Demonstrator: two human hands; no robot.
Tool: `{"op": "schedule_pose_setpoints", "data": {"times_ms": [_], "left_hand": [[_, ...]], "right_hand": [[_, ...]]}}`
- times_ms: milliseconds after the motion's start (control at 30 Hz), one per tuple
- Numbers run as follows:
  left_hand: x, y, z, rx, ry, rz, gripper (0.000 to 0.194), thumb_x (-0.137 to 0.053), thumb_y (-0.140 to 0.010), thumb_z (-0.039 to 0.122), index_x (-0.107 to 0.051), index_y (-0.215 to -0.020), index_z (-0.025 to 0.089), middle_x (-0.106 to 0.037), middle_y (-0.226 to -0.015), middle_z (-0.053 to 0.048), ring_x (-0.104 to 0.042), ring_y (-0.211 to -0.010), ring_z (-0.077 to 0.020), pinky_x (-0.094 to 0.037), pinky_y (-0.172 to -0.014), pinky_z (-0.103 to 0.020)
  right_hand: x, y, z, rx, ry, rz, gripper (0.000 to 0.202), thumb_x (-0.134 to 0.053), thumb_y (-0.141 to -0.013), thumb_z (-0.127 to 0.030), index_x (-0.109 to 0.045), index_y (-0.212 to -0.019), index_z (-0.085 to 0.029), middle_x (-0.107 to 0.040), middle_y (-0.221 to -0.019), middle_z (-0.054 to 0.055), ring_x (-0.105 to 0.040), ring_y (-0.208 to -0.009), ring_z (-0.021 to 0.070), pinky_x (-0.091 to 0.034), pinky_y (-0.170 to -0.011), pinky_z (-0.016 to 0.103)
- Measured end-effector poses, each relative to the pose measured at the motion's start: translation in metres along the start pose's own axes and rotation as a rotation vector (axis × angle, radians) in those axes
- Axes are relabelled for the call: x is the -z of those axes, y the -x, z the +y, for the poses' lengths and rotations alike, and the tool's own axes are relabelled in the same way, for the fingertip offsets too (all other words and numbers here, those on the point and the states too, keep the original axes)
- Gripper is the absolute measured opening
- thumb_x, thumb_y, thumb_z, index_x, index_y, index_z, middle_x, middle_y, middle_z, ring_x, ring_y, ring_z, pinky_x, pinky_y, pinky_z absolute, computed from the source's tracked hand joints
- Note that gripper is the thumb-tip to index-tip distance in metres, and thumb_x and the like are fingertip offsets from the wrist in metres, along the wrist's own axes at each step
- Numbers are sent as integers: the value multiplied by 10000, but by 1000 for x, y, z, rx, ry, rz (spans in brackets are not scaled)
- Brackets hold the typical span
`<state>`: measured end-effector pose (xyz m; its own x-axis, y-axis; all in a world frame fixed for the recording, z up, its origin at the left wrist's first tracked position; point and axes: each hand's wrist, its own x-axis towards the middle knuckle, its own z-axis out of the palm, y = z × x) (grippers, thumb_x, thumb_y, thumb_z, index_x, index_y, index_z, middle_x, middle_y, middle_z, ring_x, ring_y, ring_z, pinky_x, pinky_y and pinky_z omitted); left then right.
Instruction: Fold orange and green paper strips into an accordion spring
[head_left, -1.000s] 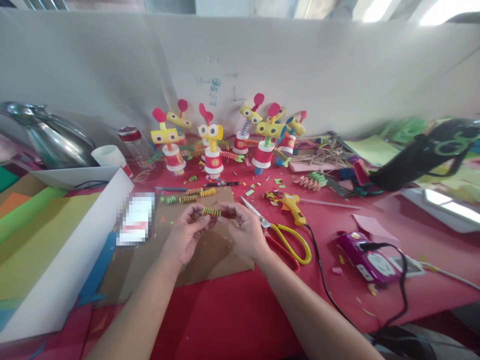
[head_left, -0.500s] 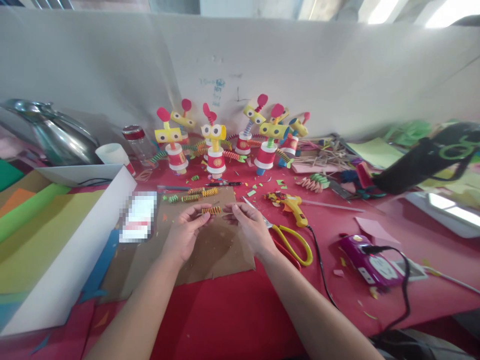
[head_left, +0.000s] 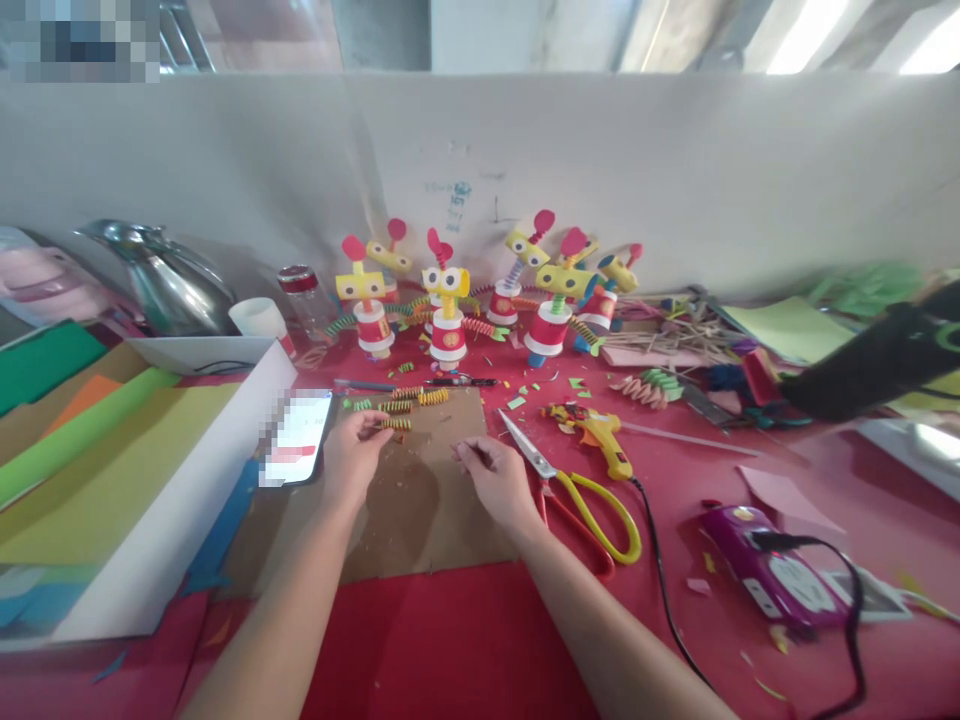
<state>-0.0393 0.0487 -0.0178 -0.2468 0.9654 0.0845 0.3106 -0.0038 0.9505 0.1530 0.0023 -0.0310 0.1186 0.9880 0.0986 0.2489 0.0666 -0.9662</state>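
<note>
My left hand (head_left: 354,450) is at the upper left of the brown cardboard (head_left: 420,510), its fingers closed on a small yellow and green paper spring (head_left: 397,425). Just behind it lie other paper springs, among them a yellow one (head_left: 433,397) and an orange one (head_left: 409,392). My right hand (head_left: 495,477) hovers over the right part of the cardboard with thumb and fingertips pinched; what they hold, if anything, is too small to name. Scissors with yellow handles (head_left: 600,515) and red-handled pliers (head_left: 577,535) lie right of it.
Several paper-cup figures (head_left: 448,340) stand along the wall. A yellow glue gun (head_left: 611,445) and a purple device (head_left: 780,570) with a black cord are on the right. Left are a phone (head_left: 304,435), a white box (head_left: 187,490) of coloured paper and a steel jug (head_left: 169,285).
My left hand has moved left with the spring, toward the other springs. My right hand has separated from it and sits slightly lower. The camera view has shifted a little.
</note>
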Motion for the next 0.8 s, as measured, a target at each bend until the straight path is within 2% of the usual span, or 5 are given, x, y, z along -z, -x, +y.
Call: {"op": "schedule_pose_setpoints", "data": {"times_ms": [267,533,600,700,800], "left_hand": [[-6,-7,-3,-89,-332,41,74,-615,-702,205,-648,-766,221,-697,-745,-39,-650,-721,-220,-446,-708,-330],[4,-12,-11,-126,-240,50,164,-633,-696,236,-625,-856,200,-689,-859,-58,-644,-790,-211,-476,-770,-331],[7,-9,-8,-181,-267,77,172,-619,-712,237,-629,-879,196,-677,-874,-62,-641,-784,-212,-481,-761,-328],[8,-3,-2,-360,-494,182,169,-571,-735,183,-659,-877,202,-648,-930,-87,-624,-865,-250,-462,-807,-359],[1,-1,-1,-490,-602,130,219,-573,-743,159,-687,-922,212,-626,-965,-111,-592,-963,-292,-435,-856,-383]], "right_hand": [[0,7,-11,143,226,-59,213,-517,-856,-249,-717,-792,-216,-698,-706,30,-630,-686,187,-444,-638,268],[-2,7,-11,170,252,-62,212,-518,-851,-216,-719,-783,-218,-703,-715,29,-629,-690,191,-441,-639,269],[-2,7,-11,172,251,-59,209,-521,-849,-213,-719,-784,-220,-703,-711,27,-629,-687,192,-441,-631,267],[-3,8,-11,175,251,-65,208,-520,-852,-209,-717,-785,-220,-707,-717,27,-631,-688,190,-438,-627,263],[-3,8,-11,179,252,-76,208,-519,-860,-217,-717,-795,-219,-715,-742,30,-632,-687,188,-436,-630,262]]}}
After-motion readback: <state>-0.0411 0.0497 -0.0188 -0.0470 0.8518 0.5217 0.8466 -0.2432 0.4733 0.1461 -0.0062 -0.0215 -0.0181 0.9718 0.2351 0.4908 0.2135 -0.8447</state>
